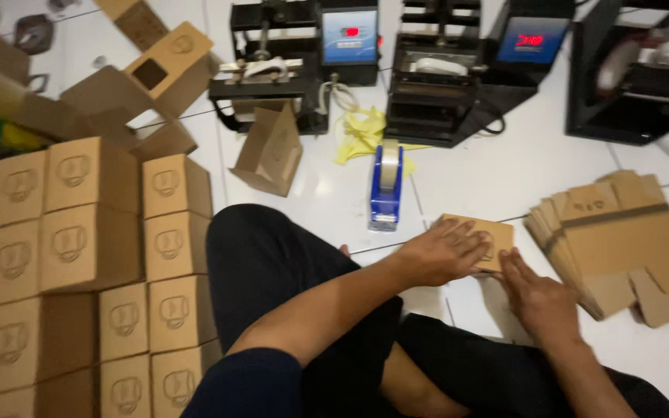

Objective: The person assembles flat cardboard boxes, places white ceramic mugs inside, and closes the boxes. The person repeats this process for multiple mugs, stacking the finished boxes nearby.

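Observation:
A small flat brown cardboard box [493,234] lies on the white tiled floor in front of me. My left hand [447,251] presses down on its top, fingers spread over it. My right hand [536,294] rests at the box's near right edge, fingertips touching the cardboard. Just right of it sits a fanned stack of flattened brown box blanks [621,240]. A blue tape dispenser [386,186] with a clear tape roll stands on the floor beyond the box.
Stacked assembled brown boxes [87,255] fill the left side. An open box [271,151] stands upright ahead, with a yellow cloth [361,131] beside it. Black press machines [303,58] with lit displays [532,39] line the far edge. My crossed legs [288,263] are below.

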